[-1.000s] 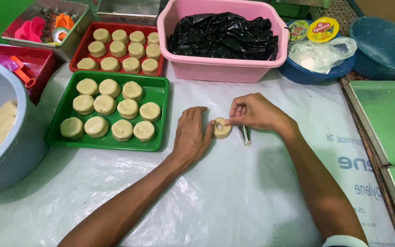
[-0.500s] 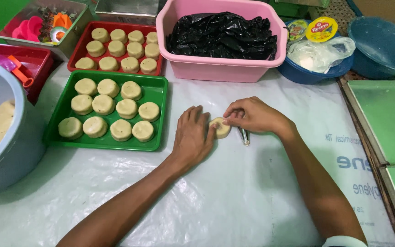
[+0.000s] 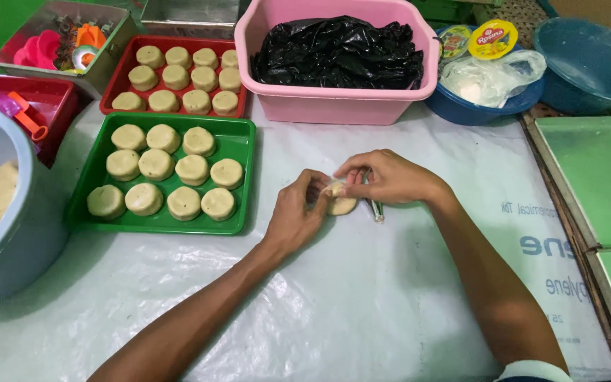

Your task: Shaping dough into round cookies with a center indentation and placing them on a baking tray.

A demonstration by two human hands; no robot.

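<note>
- Head view: I see the dough piece (image 3: 341, 204) on the tabletop (image 3: 362, 304), just right of the green tray (image 3: 238, 177). My left hand (image 3: 297, 212) cups its near side; my right hand (image 3: 383, 177) pinches its top.
- It looks soft, light and easily dented, so I would hold it gently at the edges.
- Against the earlier frame, both hands sit tighter on it.

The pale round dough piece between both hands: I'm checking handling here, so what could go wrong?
The pale round dough piece is pinched by the left hand and right hand, so it may dent or tear. A thin metal tool lies beside it under the right hand and could be knocked away or nick the dough.
</note>
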